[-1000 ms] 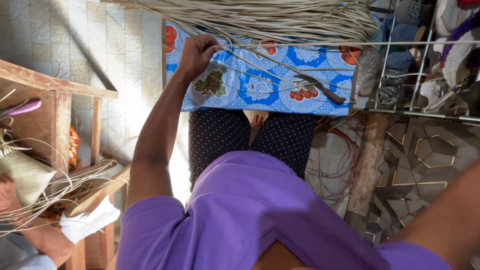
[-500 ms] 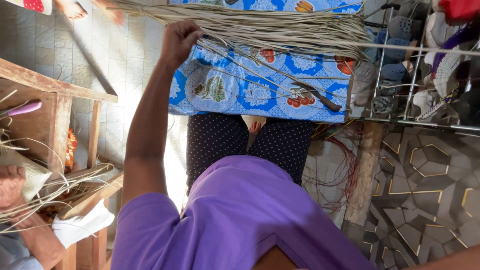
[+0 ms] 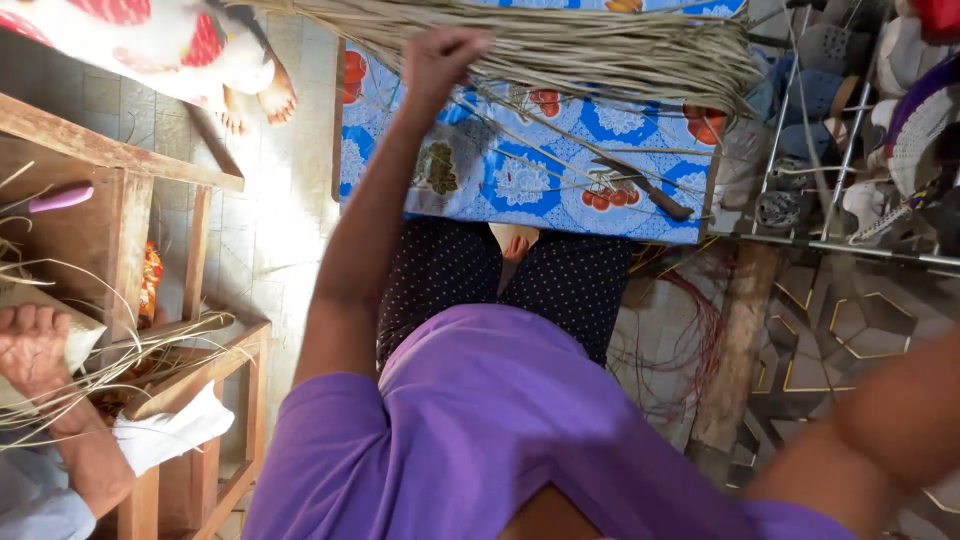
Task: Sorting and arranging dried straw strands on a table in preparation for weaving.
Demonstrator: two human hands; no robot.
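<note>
My left hand [image 3: 440, 58] reaches far forward, its fingers closed in a fist at the near edge of a thick bundle of pale reed strips [image 3: 600, 45]. The bundle lies across a table covered with a blue fruit-patterned cloth [image 3: 520, 185]. Loose single strips trail from the fist across the cloth. A dark-handled knife [image 3: 640, 190] rests on the cloth to the right of my hand. Only my right forearm [image 3: 880, 430] shows, blurred at the lower right; the hand itself is out of frame. I wear a purple shirt and dark dotted trousers.
A wooden bench frame [image 3: 130, 170] stands at the left, with a purple-handled tool [image 3: 60, 198] on it. A co-worker's hand [image 3: 35, 350] holds woven strips there, above a white cloth [image 3: 170, 435]. Another person's bare foot [image 3: 275, 95] is on the tiles. A wire rack [image 3: 850, 150] stands at the right.
My left hand has lifted off the patterned cloth and moved forward to the reed bundle, closing into a fist. The view has tilted, and the co-worker's hand and the bare foot have come into sight.
</note>
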